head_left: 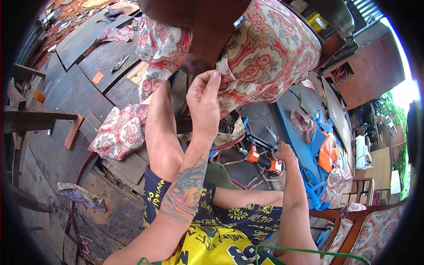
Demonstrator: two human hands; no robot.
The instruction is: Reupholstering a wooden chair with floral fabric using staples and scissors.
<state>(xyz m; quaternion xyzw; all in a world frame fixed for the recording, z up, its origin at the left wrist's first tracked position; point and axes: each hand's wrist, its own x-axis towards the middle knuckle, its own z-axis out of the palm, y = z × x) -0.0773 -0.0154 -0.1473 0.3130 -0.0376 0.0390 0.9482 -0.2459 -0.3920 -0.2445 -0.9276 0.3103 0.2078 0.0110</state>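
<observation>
head view: with left hand (205,95) i'm pinching loose edge of floral fabric (270,55), just beside dark wooden piece (205,28); right hand (287,153) resting by orange-black tool (264,162), whether gripping it i cannot tell.

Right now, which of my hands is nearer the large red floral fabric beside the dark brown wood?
Left: your left hand pinches an edge of the fabric; your right hand is lower, beside the orange and black tool.
</observation>
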